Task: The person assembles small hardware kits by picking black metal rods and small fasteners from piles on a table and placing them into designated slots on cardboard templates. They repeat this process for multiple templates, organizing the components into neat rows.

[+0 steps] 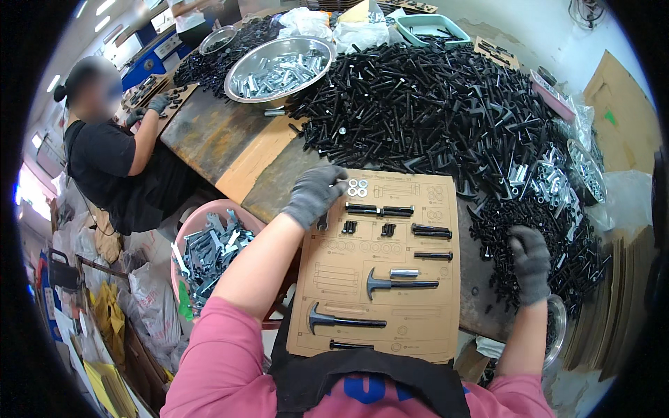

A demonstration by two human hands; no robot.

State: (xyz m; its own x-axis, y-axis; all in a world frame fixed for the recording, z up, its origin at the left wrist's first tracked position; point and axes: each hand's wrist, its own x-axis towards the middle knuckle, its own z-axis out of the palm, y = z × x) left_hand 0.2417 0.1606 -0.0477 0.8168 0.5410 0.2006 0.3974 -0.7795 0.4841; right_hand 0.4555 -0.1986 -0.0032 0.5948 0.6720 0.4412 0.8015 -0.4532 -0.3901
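Note:
A brown cardboard sheet (334,279) with printed outlines lies before me. My left hand (313,195), in a grey glove, is at its upper left corner, fingers curled beside several silvery washers (357,188); what they hold, if anything, is hidden. A dark wrench (322,221) shows just below that hand. Over the heap of small black bolts (550,237) at right, my gloved right hand (532,265) is closed, its contents hidden. On the sheet lie long black bolts (432,230), two hammer-shaped black pieces (401,283), a silver sleeve (404,273) and short dark screws (350,227).
A big pile of black bolts (418,104) covers the table's far side. Silver sleeves fill a metal bowl (233,83). At left, wrenches fill a pink basin (182,240). Another person (104,146) works at the table's left edge. Cardboard sheets (613,306) stand at right.

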